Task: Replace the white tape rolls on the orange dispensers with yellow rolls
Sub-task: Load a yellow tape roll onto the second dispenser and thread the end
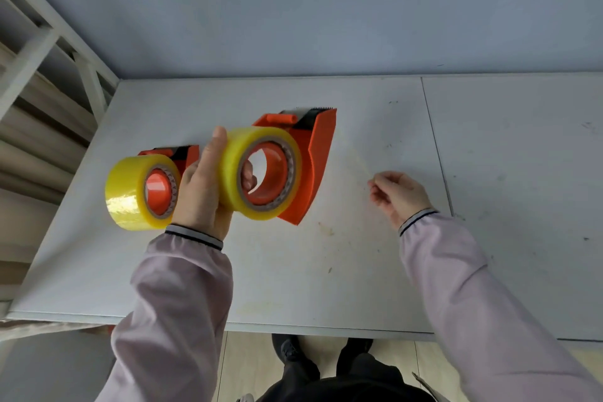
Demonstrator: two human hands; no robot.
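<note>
1. The nearer orange dispenser [315,153] is raised off the worktop, tilted, with its serrated cutter end pointing away.
2. A yellow tape roll [235,170] sits on its orange hub, open core facing the camera.
3. A second orange dispenser [182,153] lies further left, mostly hidden.
4. Its yellow tape roll [130,192] is mounted on an orange hub, facing the same way.

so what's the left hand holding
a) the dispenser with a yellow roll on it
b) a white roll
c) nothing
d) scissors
a: the left hand grips the orange dispenser, fingers through the core of the yellow roll mounted on it.
</note>
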